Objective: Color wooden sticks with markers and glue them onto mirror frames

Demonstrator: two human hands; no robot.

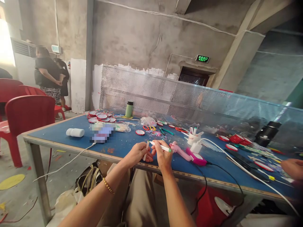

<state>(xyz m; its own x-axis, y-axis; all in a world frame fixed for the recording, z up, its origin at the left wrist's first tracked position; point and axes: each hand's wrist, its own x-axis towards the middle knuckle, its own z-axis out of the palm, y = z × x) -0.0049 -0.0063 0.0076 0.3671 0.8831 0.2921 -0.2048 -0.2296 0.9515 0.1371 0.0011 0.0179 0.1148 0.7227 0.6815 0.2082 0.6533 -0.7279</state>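
My left hand is closed round a thin, flat, pale wooden stick, which stands nearly upright between the fingers. In my right hand is a white marker pen with a green end, gripped as for writing. Its tip points left and lies at the stick's upper end; whether they touch I cannot tell. Both hands are over the table's front edge. To the right of my right hand lies a pink hot glue gun. Beyond the hands is a small round red-rimmed disc.
On the blue table are a white bottle, a green flask, a cup of pens, pliers and a black bottle. Cables cross the front edge. Another person's hand is at the right. A perforated metal screen stands behind.
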